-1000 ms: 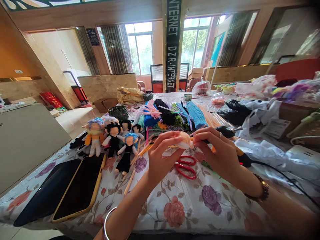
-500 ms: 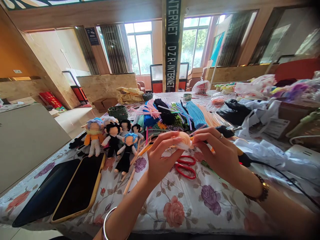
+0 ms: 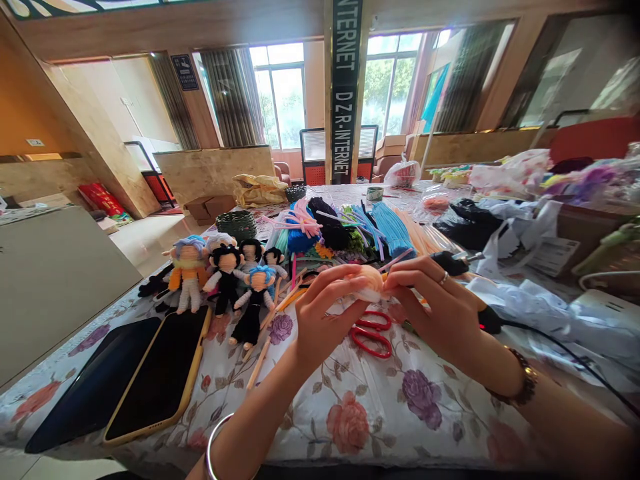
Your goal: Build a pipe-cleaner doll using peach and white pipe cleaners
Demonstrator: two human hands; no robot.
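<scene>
A small peach-coloured fuzzy ball of wound pipe cleaner (image 3: pixel 369 283) sits pinched between both hands above the floral tablecloth (image 3: pixel 380 407). The left hand (image 3: pixel 323 313) grips it from the left and the right hand (image 3: pixel 440 308) from the right, fingertips closed on it. Fingers hide much of the ball; the red-handled scissors (image 3: pixel 371 333) lie partly hidden beneath.

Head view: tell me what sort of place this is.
Probably a handicraft table set up in a large hall. Bundles of coloured pipe cleaners, finished little dolls and red scissors lie on the floral tablecloth; the left hand and right hand pinch a peach fuzzy piece.
</scene>
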